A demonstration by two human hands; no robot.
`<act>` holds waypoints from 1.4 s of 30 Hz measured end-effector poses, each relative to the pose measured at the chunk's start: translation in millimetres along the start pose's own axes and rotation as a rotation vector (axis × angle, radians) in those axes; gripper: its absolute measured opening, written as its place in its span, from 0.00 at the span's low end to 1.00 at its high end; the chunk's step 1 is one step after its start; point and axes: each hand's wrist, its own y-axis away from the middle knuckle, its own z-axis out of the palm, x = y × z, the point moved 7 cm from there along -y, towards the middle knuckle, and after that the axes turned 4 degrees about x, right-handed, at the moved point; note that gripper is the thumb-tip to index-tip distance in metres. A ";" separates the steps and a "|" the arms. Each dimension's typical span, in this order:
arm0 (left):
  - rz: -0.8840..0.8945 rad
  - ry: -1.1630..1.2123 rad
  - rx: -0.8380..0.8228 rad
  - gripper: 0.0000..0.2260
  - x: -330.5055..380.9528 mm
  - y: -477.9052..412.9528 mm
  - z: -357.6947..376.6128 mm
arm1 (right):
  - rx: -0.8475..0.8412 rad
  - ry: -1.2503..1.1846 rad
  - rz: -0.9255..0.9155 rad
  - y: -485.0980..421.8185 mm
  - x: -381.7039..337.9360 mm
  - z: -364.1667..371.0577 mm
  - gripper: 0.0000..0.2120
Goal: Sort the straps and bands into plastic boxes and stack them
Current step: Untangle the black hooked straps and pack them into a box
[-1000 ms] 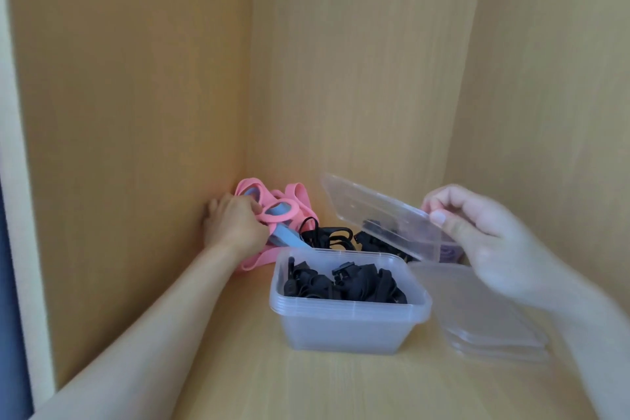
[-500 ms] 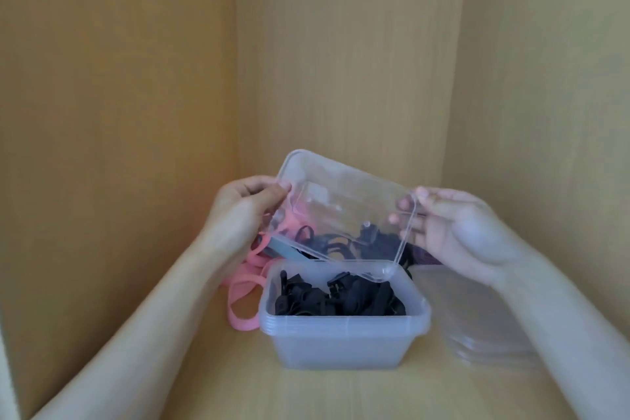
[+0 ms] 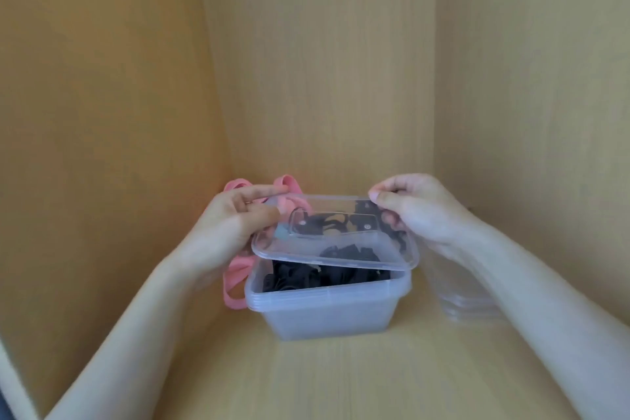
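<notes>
In the head view, both forearms reach forward into a wooden cupboard [image 3: 324,78], the hands apart at either end of a clear lid [image 3: 341,244]. The left hand [image 3: 235,218] pinches the lid's far left corner between fingers and thumb. The right hand [image 3: 419,211] grips the far right corner with curled fingers. The lid hangs tilted, far edge raised, just over the clear box [image 3: 327,314], which holds black straps [image 3: 306,280]. Pink bands [image 3: 235,280] lie behind and left of the box, and a stack of spare lids [image 3: 467,310] sits to its right.
</notes>
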 end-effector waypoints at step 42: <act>-0.027 -0.693 -0.148 0.40 -17.4 46.5 28.5 | -0.077 0.467 -0.157 -3.1 11.3 31.6 0.10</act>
